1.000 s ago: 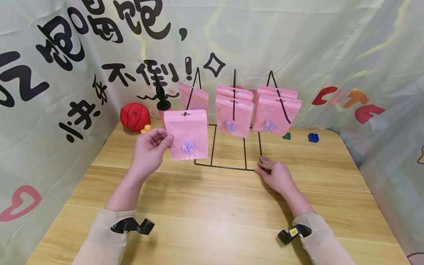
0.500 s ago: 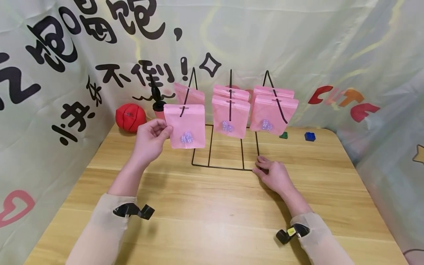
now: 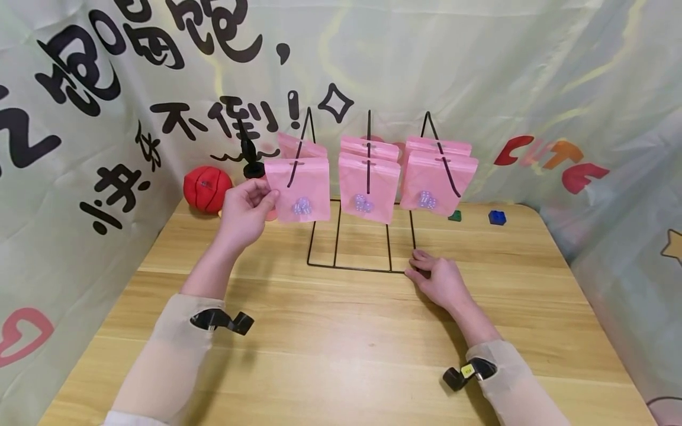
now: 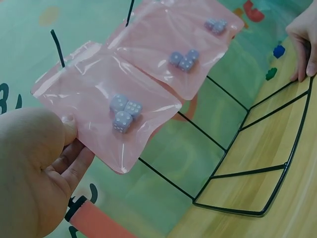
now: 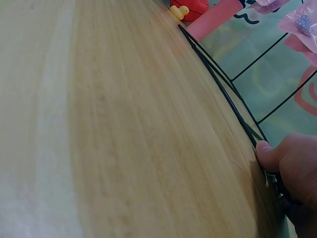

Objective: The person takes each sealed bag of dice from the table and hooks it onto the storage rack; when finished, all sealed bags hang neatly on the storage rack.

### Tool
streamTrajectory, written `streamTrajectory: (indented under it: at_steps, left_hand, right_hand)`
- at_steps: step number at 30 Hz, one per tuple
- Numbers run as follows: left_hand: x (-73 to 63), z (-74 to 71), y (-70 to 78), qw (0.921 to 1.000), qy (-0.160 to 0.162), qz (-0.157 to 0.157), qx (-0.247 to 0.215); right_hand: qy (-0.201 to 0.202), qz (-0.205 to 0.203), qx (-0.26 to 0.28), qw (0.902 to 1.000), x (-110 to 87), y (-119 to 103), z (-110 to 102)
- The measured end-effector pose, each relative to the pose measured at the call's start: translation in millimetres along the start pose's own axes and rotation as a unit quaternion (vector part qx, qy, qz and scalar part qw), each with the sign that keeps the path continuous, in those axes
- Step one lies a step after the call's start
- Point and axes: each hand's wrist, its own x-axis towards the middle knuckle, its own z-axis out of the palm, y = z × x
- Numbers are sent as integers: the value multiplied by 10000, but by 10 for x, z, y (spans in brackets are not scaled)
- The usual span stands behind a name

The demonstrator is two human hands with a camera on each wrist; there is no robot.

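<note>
A pink zip bag point(image 3: 306, 188) with several lilac dice point(image 4: 125, 113) in it hangs on the left prong of a black wire rack point(image 3: 348, 268). My left hand point(image 3: 242, 216) pinches this bag by its left edge, thumb in front. The prong passes through the slot at the bag's top. Another bag is partly hidden behind it. On the middle prong hang pink bags point(image 3: 369, 183), and more pink bags point(image 3: 439, 180) hang on the right one. My right hand point(image 3: 439, 278) grips the front right corner of the rack's base, down at the tabletop.
A red ball point(image 3: 206, 189) sits at the back left, with a small yellow duck point(image 5: 179, 12) beside it. Near it stands a pink cylinder with a black top point(image 3: 253, 170). A green block point(image 3: 455, 216) and a blue block point(image 3: 497, 218) lie at the back right.
My left hand has moved up and away from me with the bag, which now sits farther back along the left prong. The right hand stays at the rack's corner. The head view has shifted slightly.
</note>
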Motion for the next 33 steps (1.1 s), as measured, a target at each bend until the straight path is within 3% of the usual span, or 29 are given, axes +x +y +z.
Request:
streamTrajectory:
  at_steps: [8, 19, 28, 33]
  left_hand:
    - [45, -8, -41, 9999, 99, -35, 21]
    - [-4, -90, -93, 9997, 108, -155, -123]
    - [-143, -153, -54, 9989, 178, -288, -312]
    - [-255, -160, -4, 9988, 215, -148, -423]
  right_hand:
    - [4, -3, -9, 10000, 0, -6, 44]
    - [-131, 78, 107, 9998, 48, 0, 19]
    - [-304, 134, 91, 9994, 78, 35, -33]
    - [-419, 142, 148, 9989, 93, 68, -53]
